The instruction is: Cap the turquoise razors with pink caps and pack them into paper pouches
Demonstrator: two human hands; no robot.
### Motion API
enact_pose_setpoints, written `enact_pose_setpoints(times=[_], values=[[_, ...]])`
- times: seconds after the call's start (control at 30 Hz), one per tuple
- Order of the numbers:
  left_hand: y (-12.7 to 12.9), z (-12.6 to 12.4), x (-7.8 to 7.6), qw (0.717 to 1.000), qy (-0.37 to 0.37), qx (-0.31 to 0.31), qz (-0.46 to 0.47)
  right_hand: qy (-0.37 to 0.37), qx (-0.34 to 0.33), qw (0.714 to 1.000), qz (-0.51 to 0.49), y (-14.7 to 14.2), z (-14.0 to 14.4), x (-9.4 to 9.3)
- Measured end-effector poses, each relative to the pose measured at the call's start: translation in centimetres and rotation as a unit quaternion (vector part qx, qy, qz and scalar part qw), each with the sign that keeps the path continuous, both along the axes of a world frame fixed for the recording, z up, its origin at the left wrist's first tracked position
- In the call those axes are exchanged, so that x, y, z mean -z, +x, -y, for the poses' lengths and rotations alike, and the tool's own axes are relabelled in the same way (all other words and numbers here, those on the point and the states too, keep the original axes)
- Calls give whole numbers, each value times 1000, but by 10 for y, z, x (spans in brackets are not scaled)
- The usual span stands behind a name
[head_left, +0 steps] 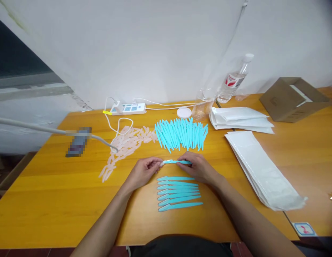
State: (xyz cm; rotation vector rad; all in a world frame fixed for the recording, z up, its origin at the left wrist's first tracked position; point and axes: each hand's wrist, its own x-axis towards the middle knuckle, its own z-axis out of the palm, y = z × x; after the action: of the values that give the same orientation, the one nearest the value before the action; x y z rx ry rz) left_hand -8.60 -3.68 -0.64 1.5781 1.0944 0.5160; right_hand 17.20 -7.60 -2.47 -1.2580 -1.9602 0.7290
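Observation:
My right hand (196, 165) pinches the handle of a blue eyebrow razor (171, 161), held level above the table. At the razor's blade end, my left hand (147, 170) is closed on a small pale cap (162, 164), partly hidden by the fingers. Below the hands lies a column of several blue razors (179, 193), side by side, blade ends to the left. Beyond my right hand is a pile of blue razors (180, 132). Left of that pile, many pale pinkish caps (128, 142) are spread loosely over the wood.
A white power strip (128, 109) with cables, a round white lid (184, 112), a clear plastic jar (203, 105) and a bottle (234, 82) stand along the wall. White bags (265, 167) and a cardboard box (286, 100) are right. A blurred phone (79, 141) lies left under a cable.

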Motion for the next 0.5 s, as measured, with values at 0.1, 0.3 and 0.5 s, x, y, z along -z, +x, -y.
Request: enact_pose_setpoints(times=[0.1, 0.3, 0.5], values=[[3, 0, 0, 1000, 21, 3, -18, -2, -12, 1000, -2, -2, 1, -2], [8, -1, 0, 994, 79, 73, -30, 0, -39, 999, 23, -8, 3, -5], [-1, 11, -4, 971, 189, 110, -96, 2, -76, 995, 70, -14, 6, -7]])
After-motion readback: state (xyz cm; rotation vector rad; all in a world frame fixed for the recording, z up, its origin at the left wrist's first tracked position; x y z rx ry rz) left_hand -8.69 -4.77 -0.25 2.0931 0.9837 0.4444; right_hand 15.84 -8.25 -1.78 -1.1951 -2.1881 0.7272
